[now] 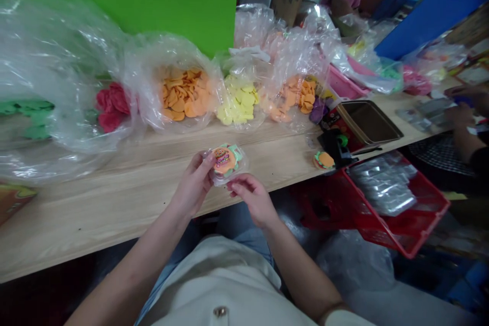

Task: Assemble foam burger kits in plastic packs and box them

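A small clear plastic clamshell case [242, 160] is held over the front part of the table. Inside it shows a toy hamburger [230, 159] with an orange bun, a green frilled edge and a printed label on top. My left hand [193, 183] is closed on the case's left side, thumb over the top. At its lower right edge, the bent thumb and fingers of my right hand [252, 195] pinch the rim. Another toy hamburger [324, 159] lies on the table to the right, outside any case.
Along the back stand open plastic bags of orange pieces [187, 94], yellow pieces [239, 101], red pieces [112, 106] and green pieces [36, 112]. A brown tray [369, 121] sits at right. Below the table edge, a red crate [410, 237] holds clear cases. A co-worker's hand [464, 112] is far right.
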Demonstrator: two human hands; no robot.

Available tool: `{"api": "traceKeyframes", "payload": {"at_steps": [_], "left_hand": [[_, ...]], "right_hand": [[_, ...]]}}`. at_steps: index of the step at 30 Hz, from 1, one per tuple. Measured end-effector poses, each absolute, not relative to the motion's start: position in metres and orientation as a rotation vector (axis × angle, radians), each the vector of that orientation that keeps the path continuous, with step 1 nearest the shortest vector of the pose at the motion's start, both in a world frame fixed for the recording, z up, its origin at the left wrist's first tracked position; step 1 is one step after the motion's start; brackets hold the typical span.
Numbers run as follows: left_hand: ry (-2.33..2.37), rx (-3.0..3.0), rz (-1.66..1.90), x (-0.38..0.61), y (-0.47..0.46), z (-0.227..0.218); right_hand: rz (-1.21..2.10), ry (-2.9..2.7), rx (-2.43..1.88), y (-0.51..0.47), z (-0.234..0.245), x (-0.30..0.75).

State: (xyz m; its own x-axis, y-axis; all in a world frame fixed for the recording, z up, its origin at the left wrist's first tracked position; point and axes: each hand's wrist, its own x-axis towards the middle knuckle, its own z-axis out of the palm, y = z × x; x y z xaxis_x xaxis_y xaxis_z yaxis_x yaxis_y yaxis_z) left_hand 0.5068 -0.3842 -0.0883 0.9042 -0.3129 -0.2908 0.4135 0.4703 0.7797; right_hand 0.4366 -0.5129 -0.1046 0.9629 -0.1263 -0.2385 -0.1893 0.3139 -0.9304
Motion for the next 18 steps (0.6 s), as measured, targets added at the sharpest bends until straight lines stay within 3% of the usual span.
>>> {"api": "traceKeyframes", "payload": {"at_steps": [9, 16, 18], "left_hand": [[0.135, 1.0, -0.481, 0.504, -0.381, -0.091], [0.164, 1.034, -0.36, 0.508, -0.378, -0.09], [0.139, 1.074, -0.301, 0.509, -0.377, -0.09]], "right_hand": [[0.151, 0.296, -1.42, -0.519, -0.099, 0.435], [-0.291, 0.515, -1.846, -0.524, -0.103, 0.421], [-0.226, 0.536, -1.81, -0.522, -0.099, 0.416]]}}
